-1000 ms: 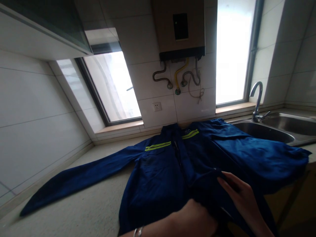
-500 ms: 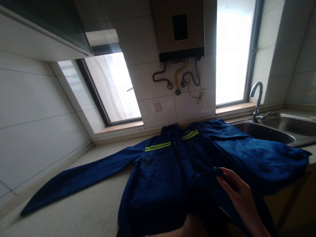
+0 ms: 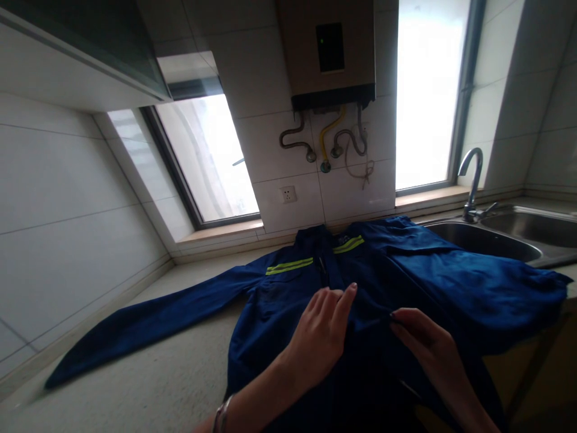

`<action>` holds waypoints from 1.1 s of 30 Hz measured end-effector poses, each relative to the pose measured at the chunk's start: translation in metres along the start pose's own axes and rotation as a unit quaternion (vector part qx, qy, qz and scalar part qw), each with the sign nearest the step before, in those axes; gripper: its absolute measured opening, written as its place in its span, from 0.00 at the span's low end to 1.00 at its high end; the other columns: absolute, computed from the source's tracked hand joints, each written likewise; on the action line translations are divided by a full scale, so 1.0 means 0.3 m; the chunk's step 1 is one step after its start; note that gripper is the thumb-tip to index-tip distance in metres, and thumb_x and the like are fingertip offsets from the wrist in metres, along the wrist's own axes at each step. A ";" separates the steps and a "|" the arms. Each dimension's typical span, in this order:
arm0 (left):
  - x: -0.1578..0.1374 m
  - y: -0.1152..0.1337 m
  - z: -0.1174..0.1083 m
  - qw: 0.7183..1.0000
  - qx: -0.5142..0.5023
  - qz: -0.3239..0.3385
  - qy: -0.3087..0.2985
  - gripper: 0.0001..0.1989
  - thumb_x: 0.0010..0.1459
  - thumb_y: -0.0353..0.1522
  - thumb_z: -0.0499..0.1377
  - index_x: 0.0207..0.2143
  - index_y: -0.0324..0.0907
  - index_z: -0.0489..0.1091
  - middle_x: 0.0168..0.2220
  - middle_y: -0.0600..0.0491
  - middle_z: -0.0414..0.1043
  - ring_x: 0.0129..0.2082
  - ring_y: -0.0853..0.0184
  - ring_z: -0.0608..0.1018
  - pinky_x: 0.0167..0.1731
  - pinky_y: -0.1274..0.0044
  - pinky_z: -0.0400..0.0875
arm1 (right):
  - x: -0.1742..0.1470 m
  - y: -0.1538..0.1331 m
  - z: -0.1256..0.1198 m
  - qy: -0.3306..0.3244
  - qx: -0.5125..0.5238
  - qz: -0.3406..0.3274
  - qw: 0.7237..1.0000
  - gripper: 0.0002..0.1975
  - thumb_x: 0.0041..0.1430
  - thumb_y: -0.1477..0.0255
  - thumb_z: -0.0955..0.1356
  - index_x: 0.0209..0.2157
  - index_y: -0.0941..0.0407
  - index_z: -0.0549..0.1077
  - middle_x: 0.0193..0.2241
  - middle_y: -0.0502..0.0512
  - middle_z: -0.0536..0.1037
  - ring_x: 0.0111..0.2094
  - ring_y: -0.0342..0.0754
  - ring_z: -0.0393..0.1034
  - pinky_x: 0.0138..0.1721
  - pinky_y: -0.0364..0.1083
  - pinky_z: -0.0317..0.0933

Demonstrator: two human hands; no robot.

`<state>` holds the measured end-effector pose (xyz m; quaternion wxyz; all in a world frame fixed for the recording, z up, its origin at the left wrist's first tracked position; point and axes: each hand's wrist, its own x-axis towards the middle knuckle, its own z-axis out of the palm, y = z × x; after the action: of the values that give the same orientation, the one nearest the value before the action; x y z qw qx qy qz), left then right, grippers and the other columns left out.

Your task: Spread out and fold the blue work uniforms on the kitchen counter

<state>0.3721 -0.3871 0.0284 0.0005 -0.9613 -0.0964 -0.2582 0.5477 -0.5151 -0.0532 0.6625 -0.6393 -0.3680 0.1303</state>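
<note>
A dark blue work jacket (image 3: pixel 270 325) with yellow-green reflective stripes lies spread front up on the counter. My left hand (image 3: pixel 320 328), wearing a bracelet, is over the middle of its front, fingers curled in on the cloth by the front opening; the fingertips are partly hidden. To the right, my right hand (image 3: pixel 430 346) pinches the edge of the front panel between thumb and fingers, lifting it a little. One sleeve stretches left along the counter, and the other side spreads right beside the sink. The lower part of the jacket is in deep shadow.
A steel double sink (image 3: pixel 536 249) with a curved faucet (image 3: pixel 471 180) is at the right. The pale counter (image 3: pixel 148 367) runs along the tiled wall. Above hang a water heater (image 3: pixel 331 51) and its pipes, between two windows. A cabinet (image 3: pixel 90 54) overhangs at upper left.
My left hand has risen from the bottom edge up to the middle of the jacket's front. My right hand keeps its pinch in nearly the same spot.
</note>
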 end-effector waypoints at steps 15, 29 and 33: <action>0.045 -0.036 0.057 0.961 -0.225 -0.039 -0.156 0.13 0.59 0.36 0.56 0.41 0.40 0.75 0.35 0.51 0.77 0.33 0.69 0.76 0.35 0.81 0.67 | -0.031 -0.026 0.059 -0.085 0.005 -0.008 0.996 0.12 0.49 0.65 0.72 0.36 0.54 0.73 0.31 0.50 0.79 0.34 0.46 0.75 0.34 0.37 0.68; 0.018 0.012 0.165 0.947 -0.308 -0.084 -0.028 0.12 0.61 0.37 0.53 0.42 0.39 0.69 0.32 0.52 0.71 0.31 0.71 0.73 0.34 0.80 0.67 | -0.016 -0.015 0.081 -0.055 0.084 0.018 0.995 0.13 0.46 0.61 0.73 0.30 0.56 0.79 0.31 0.54 0.80 0.32 0.50 0.75 0.35 0.42 0.71; 0.016 -0.004 0.055 0.947 -0.280 -0.055 -0.146 0.27 0.55 0.27 0.52 0.57 0.36 0.50 0.50 0.44 0.64 0.49 0.67 0.70 0.50 0.75 0.64 | 0.000 -0.023 0.075 -0.009 0.068 0.009 0.998 0.16 0.42 0.58 0.74 0.28 0.57 0.79 0.29 0.55 0.80 0.30 0.51 0.76 0.32 0.43 0.72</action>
<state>0.3841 -0.3843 0.0164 -0.2966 -0.9431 -0.0721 -0.1316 0.5309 -0.4990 -0.0488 0.6996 -0.5950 -0.3589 0.1668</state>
